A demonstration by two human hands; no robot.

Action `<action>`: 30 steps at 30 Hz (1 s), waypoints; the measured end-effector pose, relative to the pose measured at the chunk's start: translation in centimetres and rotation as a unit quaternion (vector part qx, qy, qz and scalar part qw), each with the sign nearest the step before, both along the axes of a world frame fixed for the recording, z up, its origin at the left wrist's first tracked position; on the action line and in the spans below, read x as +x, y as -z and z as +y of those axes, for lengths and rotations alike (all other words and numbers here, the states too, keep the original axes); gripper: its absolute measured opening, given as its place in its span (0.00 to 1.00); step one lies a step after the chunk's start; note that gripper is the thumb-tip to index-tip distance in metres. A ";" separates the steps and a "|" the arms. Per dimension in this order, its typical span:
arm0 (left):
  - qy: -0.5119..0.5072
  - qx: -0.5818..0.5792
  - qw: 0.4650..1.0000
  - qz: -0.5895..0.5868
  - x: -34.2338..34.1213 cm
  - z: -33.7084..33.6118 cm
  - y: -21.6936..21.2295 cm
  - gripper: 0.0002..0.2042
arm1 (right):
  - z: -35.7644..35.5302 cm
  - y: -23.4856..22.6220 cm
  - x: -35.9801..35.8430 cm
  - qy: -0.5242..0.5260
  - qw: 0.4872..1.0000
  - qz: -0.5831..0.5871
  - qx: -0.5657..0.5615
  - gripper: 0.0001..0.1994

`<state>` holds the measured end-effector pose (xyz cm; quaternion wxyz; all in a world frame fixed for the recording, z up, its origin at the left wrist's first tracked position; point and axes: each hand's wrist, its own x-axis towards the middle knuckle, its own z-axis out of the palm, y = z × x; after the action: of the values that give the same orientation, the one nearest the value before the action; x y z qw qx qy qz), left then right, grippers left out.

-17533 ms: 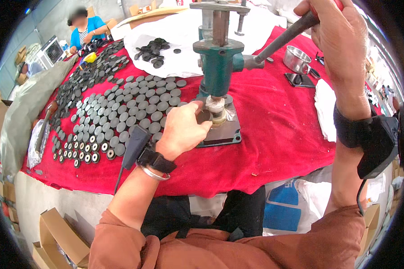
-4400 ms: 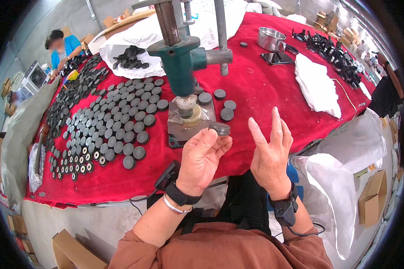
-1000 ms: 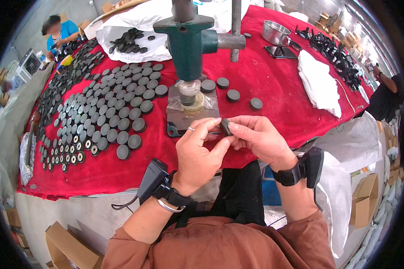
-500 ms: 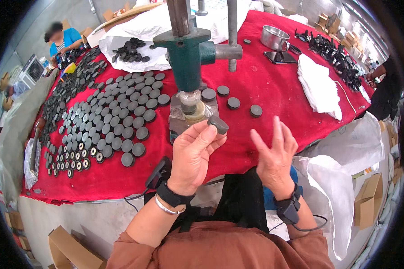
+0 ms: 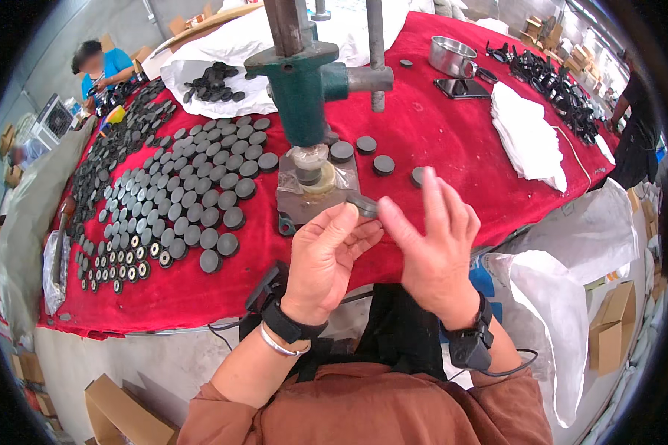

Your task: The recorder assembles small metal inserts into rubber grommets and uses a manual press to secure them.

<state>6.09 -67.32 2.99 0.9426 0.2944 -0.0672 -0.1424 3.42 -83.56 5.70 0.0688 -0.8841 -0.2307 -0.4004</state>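
My left hand (image 5: 322, 256) pinches a dark grey round disc (image 5: 363, 205) between thumb and fingers, tilted, just in front of the press base. My right hand (image 5: 439, 259) has its fingers spread, holds nothing, and has its thumb side close to that disc; whether they touch I cannot tell. Beyond the hands stands a green hand press (image 5: 297, 96), its ram down over a pale ring (image 5: 321, 185) on a metal base (image 5: 293, 200). Several loose grey discs (image 5: 383, 165) lie right of the press, one partly hidden by my right fingers.
Many grey discs (image 5: 210, 196) cover the red cloth (image 5: 423, 96) to the left, some showing ringed undersides. A white bag (image 5: 263, 100) bears dark parts. At far right are a metal pot (image 5: 453, 55), phone (image 5: 462, 89), white cloth (image 5: 527, 137) and black parts (image 5: 557, 93). Other people are beyond.
My right hand has moved left and nearer to the disc in my left hand. The left hand keeps hold of the disc, which now lies flatter. The view has shifted slightly.
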 end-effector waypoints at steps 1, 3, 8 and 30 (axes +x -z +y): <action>0.002 0.013 1.000 -0.014 0.2 0.3 0.1 0.13 | -0.9 0.9 0.2 0.074 0.997 0.017 -0.013 0.26; -0.002 0.011 1.000 -0.011 0.2 0.4 0.0 0.13 | -2.3 2.2 0.0 0.154 0.987 0.048 -0.016 0.27; 0.007 0.016 1.000 0.011 -0.1 0.2 0.1 0.14 | -2.2 2.1 -0.3 0.137 0.989 0.049 -0.017 0.27; -0.002 0.012 1.000 0.008 -0.2 0.7 0.2 0.14 | -0.5 1.3 -0.2 0.094 0.994 0.061 0.006 0.26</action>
<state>5.87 -66.59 2.82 0.9399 0.3046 -0.0572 -0.1434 3.23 -84.11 4.41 0.0494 -0.9243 -0.1393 -0.3519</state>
